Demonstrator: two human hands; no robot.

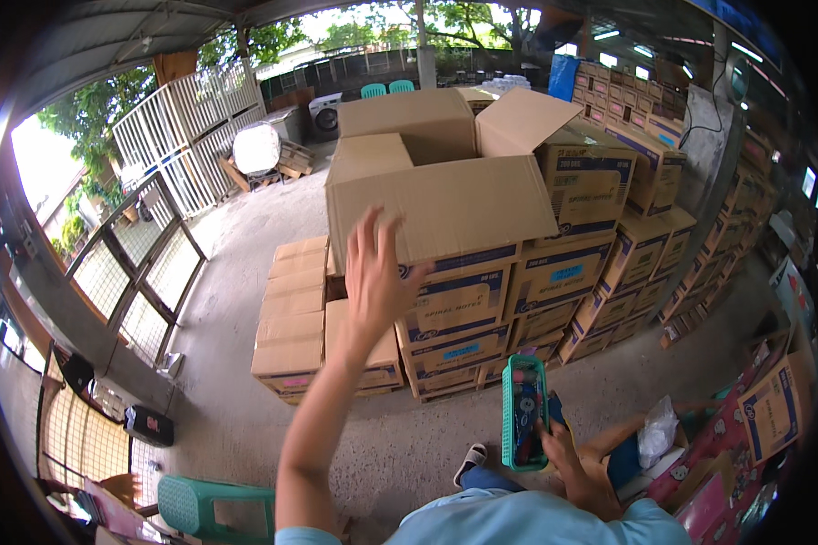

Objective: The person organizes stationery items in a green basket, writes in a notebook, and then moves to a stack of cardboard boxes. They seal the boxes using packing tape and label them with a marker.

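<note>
My left hand is raised with its fingers spread, in front of the front flap of a large open cardboard box. Whether the fingertips touch the flap I cannot tell. The box's flaps stand up and outward, and it sits on top of stacked cartons; its inside is mostly hidden. Low at my right side, my right hand grips the edge of a long green plastic basket. Several small dark, blue and red things lie in the basket, too small to name.
Closed cartons form a stack ahead and to the right, with lower cartons at its left. A green plastic stool stands at lower left. Part of another person shows at lower right, beside a clear plastic bag. A concrete pillar rises at right.
</note>
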